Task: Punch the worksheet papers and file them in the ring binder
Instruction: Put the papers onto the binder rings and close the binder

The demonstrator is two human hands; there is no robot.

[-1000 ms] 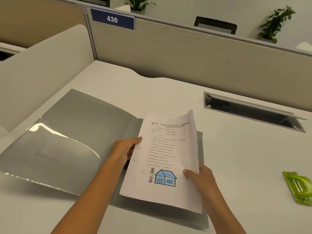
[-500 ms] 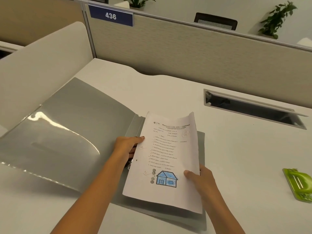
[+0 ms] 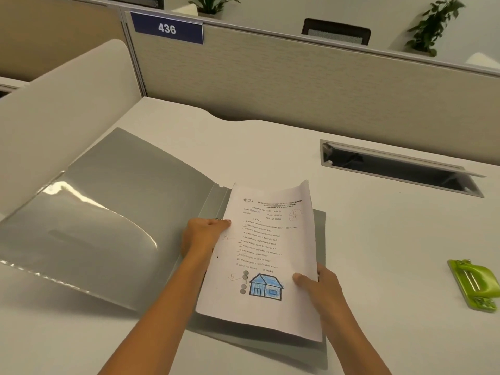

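A grey ring binder [image 3: 113, 212] lies open on the desk, its left cover with a clear pocket raised against a side panel. Over its right half I hold a worksheet [image 3: 267, 255] with printed questions and a blue house drawing; a punched hole shows at its left margin. My left hand [image 3: 201, 236] pinches the sheet's left edge by the binder spine. My right hand [image 3: 318, 286] grips the lower right edge, thumb on top. The rings are hidden under the paper and my left hand. A green hole punch [image 3: 476, 284] rests at the far right.
A cubicle partition with a blue "436" sign [image 3: 167, 28] runs along the back. An open cable tray slot [image 3: 397, 169] is set into the desk behind the right side. A white curved side panel [image 3: 62, 104] stands at the left.
The worksheet has edged slightly toward the binder spine with both hands on it; the camera view has shifted a little. Nothing was let go.
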